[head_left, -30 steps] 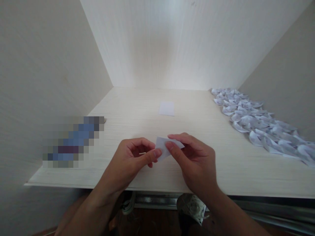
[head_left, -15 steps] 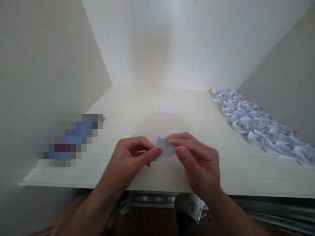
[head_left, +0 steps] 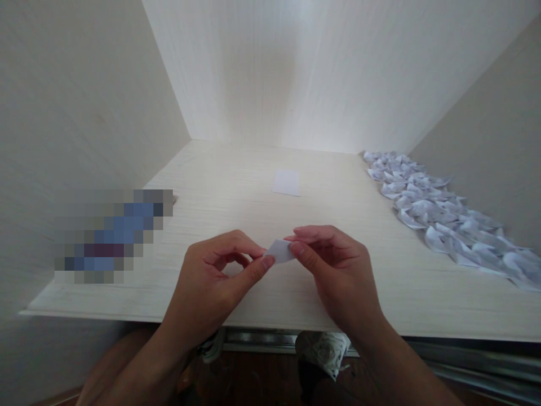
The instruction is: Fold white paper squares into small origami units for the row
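Left hand (head_left: 211, 285): pinching folded paper (head_left: 280, 252) | right hand (head_left: 344, 276): pinching its other end | flat sheet (head_left: 286, 182): on bench (head_left: 228, 194) beyond both hands

Held paper (head_left: 281, 252): smaller face showing, below frame centre
Left hand (head_left: 211, 279): shifted toward the frame's left
Right hand (head_left: 344, 276): thumb higher, further left than just before

No legible text or labels.
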Action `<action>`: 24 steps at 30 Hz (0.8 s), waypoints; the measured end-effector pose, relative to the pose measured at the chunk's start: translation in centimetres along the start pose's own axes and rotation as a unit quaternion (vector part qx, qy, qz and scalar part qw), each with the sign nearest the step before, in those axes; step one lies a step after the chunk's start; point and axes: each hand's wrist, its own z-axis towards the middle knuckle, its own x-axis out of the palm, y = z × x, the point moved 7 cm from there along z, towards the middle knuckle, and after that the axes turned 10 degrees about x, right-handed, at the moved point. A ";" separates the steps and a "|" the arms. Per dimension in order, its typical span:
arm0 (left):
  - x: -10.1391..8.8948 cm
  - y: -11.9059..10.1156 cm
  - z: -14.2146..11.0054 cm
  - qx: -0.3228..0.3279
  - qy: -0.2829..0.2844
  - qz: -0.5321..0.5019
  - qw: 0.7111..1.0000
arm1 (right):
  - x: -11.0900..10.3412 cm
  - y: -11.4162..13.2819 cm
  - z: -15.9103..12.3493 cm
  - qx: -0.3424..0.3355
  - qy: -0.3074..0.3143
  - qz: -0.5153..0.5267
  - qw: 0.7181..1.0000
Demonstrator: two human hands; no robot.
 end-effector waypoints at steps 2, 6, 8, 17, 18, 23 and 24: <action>-0.1 0.0 0.1 0.007 0.001 0.003 1.000 | 0.0 0.3 -0.1 -0.016 -0.011 -0.024 1.000; -0.2 0.1 0.5 0.007 0.009 -0.012 1.000 | 0.0 0.8 -0.2 -0.042 -0.021 -0.047 0.998; -0.1 0.1 0.5 0.011 0.018 -0.018 1.000 | 0.0 0.9 -0.2 -0.044 -0.022 -0.052 0.997; 0.2 -2.5 -0.8 0.214 -0.055 0.116 0.968 | -0.4 -0.8 0.5 0.030 0.002 0.056 0.998; 0.3 -3.0 -1.0 0.245 -0.048 0.138 0.959 | -0.5 -0.9 0.5 0.037 0.004 0.070 0.997; 0.2 -4.6 -1.4 0.354 0.029 0.242 0.903 | -0.3 -1.7 0.6 0.107 0.014 0.124 0.986; 0.2 -4.6 -1.5 0.360 0.058 0.256 0.895 | -0.2 -1.8 0.5 0.119 0.014 0.133 0.984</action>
